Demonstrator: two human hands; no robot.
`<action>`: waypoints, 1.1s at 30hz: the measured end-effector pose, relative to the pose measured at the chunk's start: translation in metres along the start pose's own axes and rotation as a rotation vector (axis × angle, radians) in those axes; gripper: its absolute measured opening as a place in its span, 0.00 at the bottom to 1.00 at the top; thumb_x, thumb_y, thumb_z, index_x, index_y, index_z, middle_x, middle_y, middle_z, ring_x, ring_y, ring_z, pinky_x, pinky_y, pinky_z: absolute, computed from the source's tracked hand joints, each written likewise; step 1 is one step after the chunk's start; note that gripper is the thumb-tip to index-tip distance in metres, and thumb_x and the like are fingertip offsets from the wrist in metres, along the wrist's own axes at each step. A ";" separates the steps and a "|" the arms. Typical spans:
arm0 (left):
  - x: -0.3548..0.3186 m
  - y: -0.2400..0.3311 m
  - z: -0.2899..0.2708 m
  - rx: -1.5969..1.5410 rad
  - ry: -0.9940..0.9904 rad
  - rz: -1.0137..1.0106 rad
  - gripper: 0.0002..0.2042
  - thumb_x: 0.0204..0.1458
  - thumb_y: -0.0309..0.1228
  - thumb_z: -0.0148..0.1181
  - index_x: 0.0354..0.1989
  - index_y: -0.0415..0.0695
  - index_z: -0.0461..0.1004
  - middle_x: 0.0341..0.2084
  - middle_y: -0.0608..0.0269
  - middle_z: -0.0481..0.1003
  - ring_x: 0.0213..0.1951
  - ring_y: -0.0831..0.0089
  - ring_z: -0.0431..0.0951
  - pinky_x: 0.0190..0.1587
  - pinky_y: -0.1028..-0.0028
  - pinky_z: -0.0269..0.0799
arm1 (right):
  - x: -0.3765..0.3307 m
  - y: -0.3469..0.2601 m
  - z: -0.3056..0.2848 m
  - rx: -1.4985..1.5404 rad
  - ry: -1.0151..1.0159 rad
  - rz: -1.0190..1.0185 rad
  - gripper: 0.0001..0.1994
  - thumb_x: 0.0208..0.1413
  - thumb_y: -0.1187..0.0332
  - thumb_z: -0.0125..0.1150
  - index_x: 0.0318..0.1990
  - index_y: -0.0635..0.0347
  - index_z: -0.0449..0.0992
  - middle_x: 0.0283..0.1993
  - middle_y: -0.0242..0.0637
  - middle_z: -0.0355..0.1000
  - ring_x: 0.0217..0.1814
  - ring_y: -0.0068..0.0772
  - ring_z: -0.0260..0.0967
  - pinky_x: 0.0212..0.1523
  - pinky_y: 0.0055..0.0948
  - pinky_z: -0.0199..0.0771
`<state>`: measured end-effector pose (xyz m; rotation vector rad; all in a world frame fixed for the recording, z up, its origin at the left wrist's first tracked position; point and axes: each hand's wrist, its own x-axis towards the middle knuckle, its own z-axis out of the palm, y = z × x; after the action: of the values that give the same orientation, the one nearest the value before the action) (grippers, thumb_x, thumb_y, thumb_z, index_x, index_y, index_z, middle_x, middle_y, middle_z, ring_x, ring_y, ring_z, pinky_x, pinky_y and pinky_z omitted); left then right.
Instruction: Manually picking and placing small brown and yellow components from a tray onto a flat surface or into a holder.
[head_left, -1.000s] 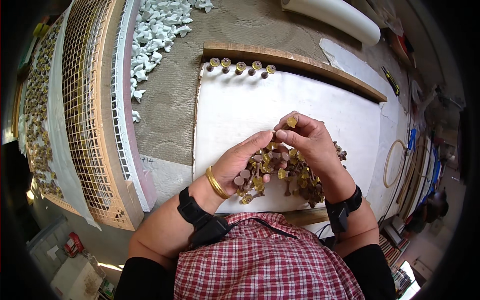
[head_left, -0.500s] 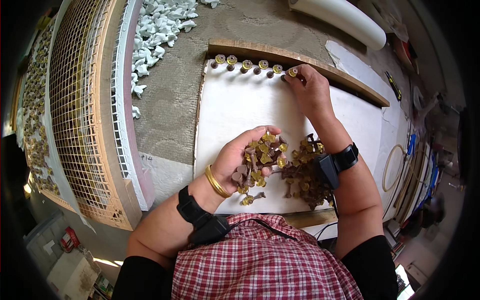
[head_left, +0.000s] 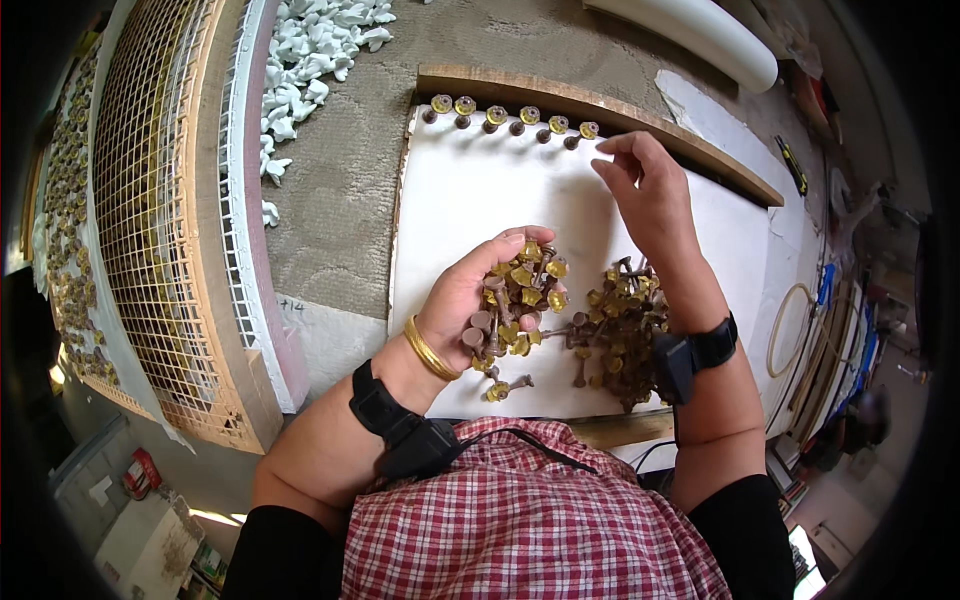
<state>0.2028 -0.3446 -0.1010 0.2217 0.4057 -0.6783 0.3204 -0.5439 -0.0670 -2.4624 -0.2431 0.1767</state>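
Cupped in my left hand (head_left: 458,298) is a heap of small brown-stemmed pieces with yellow flower-shaped tops (head_left: 520,285). My right hand (head_left: 652,195) hovers over the white board (head_left: 480,195), thumb and forefinger apart with nothing seen between them. Just left of those fingertips stands the end piece (head_left: 588,131) of a row of several such pieces along the board's far edge. A larger pile of the same pieces (head_left: 625,350) lies below my right forearm, which partly covers it. One loose piece (head_left: 512,387) rests beneath my left hand.
A wooden strip (head_left: 600,110) borders the board's far side. Wood-framed mesh racks (head_left: 190,220) stand at the left, beside white petal-like pieces (head_left: 310,55) heaped on the patterned cloth (head_left: 345,200). A white roll (head_left: 690,40) and a yellow-and-black cutter (head_left: 791,165) lie at the far right.
My right hand has let go of the end piece in the row and drawn back to the right, its fingers parting. The left hand still cradles its handful.
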 end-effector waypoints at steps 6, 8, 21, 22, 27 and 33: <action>0.002 -0.002 0.004 0.014 -0.008 -0.006 0.17 0.66 0.40 0.46 0.57 0.44 0.68 0.44 0.58 0.76 0.38 0.72 0.79 0.27 0.77 0.76 | -0.043 -0.039 -0.021 0.266 -0.483 -0.156 0.12 0.55 0.70 0.69 0.47 0.56 0.80 0.43 0.33 0.76 0.41 0.30 0.72 0.41 0.30 0.73; 0.001 -0.003 0.010 0.032 0.015 0.004 0.17 0.66 0.40 0.46 0.57 0.44 0.68 0.45 0.59 0.75 0.38 0.74 0.78 0.27 0.78 0.75 | -0.047 -0.040 -0.022 0.198 -0.499 -0.141 0.13 0.55 0.69 0.69 0.47 0.57 0.79 0.43 0.34 0.76 0.42 0.30 0.73 0.41 0.31 0.73; -0.002 -0.007 0.005 0.238 0.102 0.038 0.17 0.67 0.45 0.44 0.52 0.47 0.70 0.40 0.66 0.76 0.34 0.78 0.77 0.28 0.80 0.74 | -0.065 -0.044 -0.010 0.385 -0.443 -0.046 0.10 0.53 0.78 0.66 0.42 0.59 0.76 0.41 0.33 0.75 0.44 0.28 0.72 0.44 0.30 0.73; -0.002 -0.005 0.000 0.171 0.025 0.009 0.17 0.68 0.43 0.44 0.53 0.46 0.70 0.41 0.66 0.76 0.37 0.77 0.78 0.35 0.78 0.76 | -0.065 -0.044 -0.010 0.386 -0.443 -0.049 0.10 0.53 0.78 0.66 0.42 0.59 0.76 0.41 0.33 0.75 0.44 0.28 0.72 0.44 0.30 0.73; -0.003 -0.004 0.011 0.186 0.139 -0.023 0.17 0.67 0.43 0.44 0.53 0.45 0.71 0.38 0.66 0.76 0.33 0.77 0.77 0.28 0.79 0.72 | -0.058 -0.052 -0.020 0.031 -0.506 -0.460 0.13 0.46 0.78 0.68 0.40 0.56 0.77 0.41 0.34 0.73 0.48 0.39 0.70 0.52 0.36 0.70; -0.005 0.001 0.013 0.184 0.135 -0.046 0.18 0.67 0.42 0.44 0.55 0.44 0.69 0.38 0.62 0.77 0.36 0.72 0.79 0.28 0.78 0.73 | -0.060 -0.055 -0.026 -0.191 -0.473 -0.476 0.10 0.44 0.77 0.69 0.37 0.58 0.79 0.37 0.34 0.71 0.46 0.38 0.69 0.51 0.37 0.69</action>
<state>0.2036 -0.3453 -0.0876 0.4355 0.4786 -0.7485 0.2593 -0.5301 -0.0080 -2.4322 -1.0770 0.5458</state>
